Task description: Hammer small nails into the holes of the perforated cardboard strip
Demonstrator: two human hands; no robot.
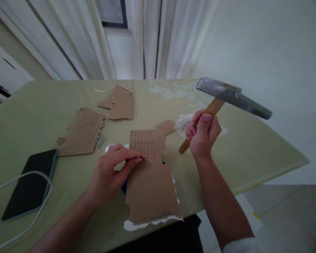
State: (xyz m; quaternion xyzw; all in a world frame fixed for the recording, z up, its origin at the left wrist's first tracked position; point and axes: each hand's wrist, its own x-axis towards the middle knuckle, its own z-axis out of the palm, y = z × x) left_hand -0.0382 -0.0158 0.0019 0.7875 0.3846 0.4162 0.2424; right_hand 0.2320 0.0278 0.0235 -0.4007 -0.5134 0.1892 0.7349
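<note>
My right hand (204, 135) is wrapped round the wooden handle of a hammer (221, 92), its metal head raised above the table's right side. With thumb and forefinger my left hand (113, 168) pinches a small nail (138, 156), its head just showing between the fingertips. Those fingertips rest at a piece of brown cardboard (152, 189), beside rows of punched holes in its upper half. Something blue (123, 187) lies partly hidden beneath this cardboard. Loose nails (101, 140) lie to the left, beyond my left hand.
Another hole-punched cardboard piece (81, 135) lies at the left, near a dark tablet (30, 184) crossed by a white cable (48, 186). Cardboard scraps (122, 105) lie farther back. A clear plastic bag (183, 123) sits behind my right hand. The table's edge (274, 177) runs along the right.
</note>
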